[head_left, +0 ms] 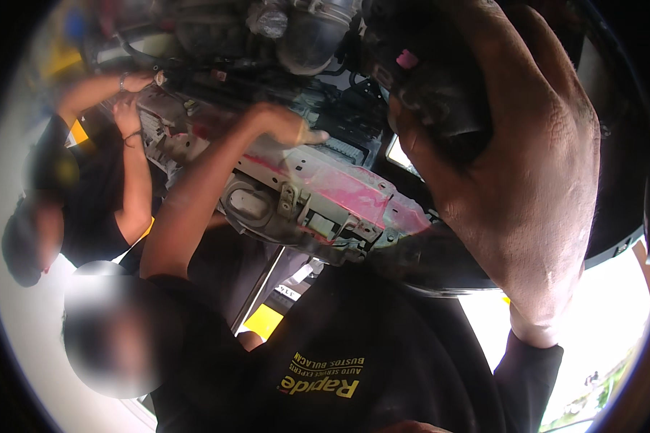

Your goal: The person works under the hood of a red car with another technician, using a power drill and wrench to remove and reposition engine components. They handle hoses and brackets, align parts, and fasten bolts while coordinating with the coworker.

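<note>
Head view: hands are sitting well apart; right hand (534, 166) is curving, thumb and fingers spread, around a dark part (444, 90) at far right, actual grip cannot tell. Left hand (285, 126) is reaching over the pink-stained panel (347, 189) mid-scene, fingers partly hidden, hold cannot tell. Far left, a co-worker's hand (127, 108) is reaching to the panel's end.

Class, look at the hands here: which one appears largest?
The person's right hand, at the picture's right, curled by a dark part. It fills far more of the picture than the hand by the pink-streaked panel or the co-worker's hands at upper left.
</note>
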{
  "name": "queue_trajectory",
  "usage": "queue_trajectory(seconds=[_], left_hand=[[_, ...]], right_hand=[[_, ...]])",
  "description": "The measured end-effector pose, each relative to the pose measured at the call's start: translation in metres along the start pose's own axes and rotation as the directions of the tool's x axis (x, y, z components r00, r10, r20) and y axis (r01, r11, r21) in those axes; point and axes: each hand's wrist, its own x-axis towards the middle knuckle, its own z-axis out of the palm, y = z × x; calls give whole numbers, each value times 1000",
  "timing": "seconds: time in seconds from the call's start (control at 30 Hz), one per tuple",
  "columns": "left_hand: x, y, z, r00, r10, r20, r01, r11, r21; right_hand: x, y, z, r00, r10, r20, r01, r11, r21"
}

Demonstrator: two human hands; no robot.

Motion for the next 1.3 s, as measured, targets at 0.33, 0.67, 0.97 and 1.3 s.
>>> queue_trajectory(seconds=[0.33, 0.67, 0.97, 1.3], left_hand=[[-13, -25, -5, 944, -39, -326, -12, 988, -152], [-20, -39, 9, 958, -60, -280, 13, 986, -166], [4, -42, 6, 988, -18, -156, 6, 997, -76], [-11, -86, -11, 994, -93, -60, 86, 989, -117]], right_hand=[[5, 6, 3, 1000, 12, 12, -12, 1000, -5], [10, 8, 10, 1000, 26, 14, -26, 999, -25], [15, 2, 11, 991, 122, 48, -121, 993, -13], [-1, -11, 3, 978, 202, 51, -202, 979, -9]])
